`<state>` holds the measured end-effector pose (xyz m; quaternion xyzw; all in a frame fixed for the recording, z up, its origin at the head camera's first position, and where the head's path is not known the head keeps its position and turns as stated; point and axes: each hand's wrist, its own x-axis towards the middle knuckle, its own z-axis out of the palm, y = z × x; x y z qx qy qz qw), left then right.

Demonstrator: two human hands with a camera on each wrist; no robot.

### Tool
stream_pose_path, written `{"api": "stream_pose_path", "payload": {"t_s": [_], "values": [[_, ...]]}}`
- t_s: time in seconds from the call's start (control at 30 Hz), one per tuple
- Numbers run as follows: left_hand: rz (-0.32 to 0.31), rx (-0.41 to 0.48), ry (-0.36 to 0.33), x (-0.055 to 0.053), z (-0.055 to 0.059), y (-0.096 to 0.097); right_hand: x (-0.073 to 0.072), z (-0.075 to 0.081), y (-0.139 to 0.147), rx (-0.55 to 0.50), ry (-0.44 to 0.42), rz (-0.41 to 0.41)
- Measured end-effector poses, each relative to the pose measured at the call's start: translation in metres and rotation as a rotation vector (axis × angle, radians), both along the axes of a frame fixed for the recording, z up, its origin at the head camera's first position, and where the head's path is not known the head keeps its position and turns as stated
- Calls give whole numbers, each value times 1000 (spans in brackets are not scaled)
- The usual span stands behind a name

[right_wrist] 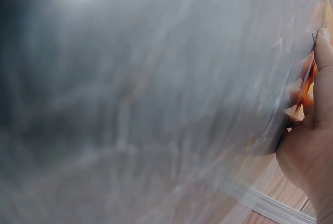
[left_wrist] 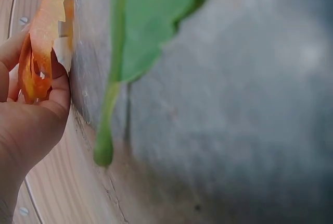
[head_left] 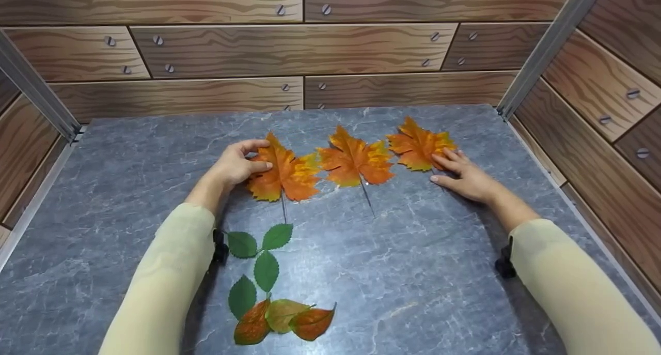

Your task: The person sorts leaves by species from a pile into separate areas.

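Three orange and yellow artificial maple leaves lie in a row across the far half of the table. My left hand (head_left: pixel 233 164) pinches the left side of the left maple leaf (head_left: pixel 292 176); in the left wrist view its edge (left_wrist: pixel 39 52) bends up between thumb and fingers. The middle maple leaf (head_left: pixel 356 161) lies with its dark stem toward me, untouched. On the right maple leaf (head_left: pixel 410 143), my right hand (head_left: pixel 467 178) rests extended fingertips along the lower right edge, thumb apart beside its base. That leaf's stem is mostly hidden.
Below the left leaf's stem, several green leaves (head_left: pixel 266 271) run toward me. They end at a row of smaller reddish and yellow-green leaves (head_left: pixel 281 316). Wood-patterned panels (head_left: pixel 294 47) and metal posts (head_left: pixel 547 50) enclose the grey marbled table (head_left: pixel 413 262).
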<state>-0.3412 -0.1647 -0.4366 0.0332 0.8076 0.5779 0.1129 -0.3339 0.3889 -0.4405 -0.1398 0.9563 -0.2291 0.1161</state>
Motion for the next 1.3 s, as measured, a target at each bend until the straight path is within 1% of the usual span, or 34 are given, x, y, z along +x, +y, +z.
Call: {"api": "stream_pose_path", "payload": {"t_s": [0.27,0.37,0.57,0.87,1.03,1.3], "values": [[-22,-2,12,0,1,1,0,0,0,-6,4,-4],[-38,-24,24,0,0,3,0,0,1,-5,1,-7],[-56,-44,23,0,-2,4,2,1,1,-1,-2,4],[-56,-44,34,1,-1,4,0,0,1,3,-12,-2],[-53,-51,50,0,-1,4,0,0,1,-3,-12,-3],[-38,-75,48,-2,2,4,-1,0,1,6,-10,-2]]}}
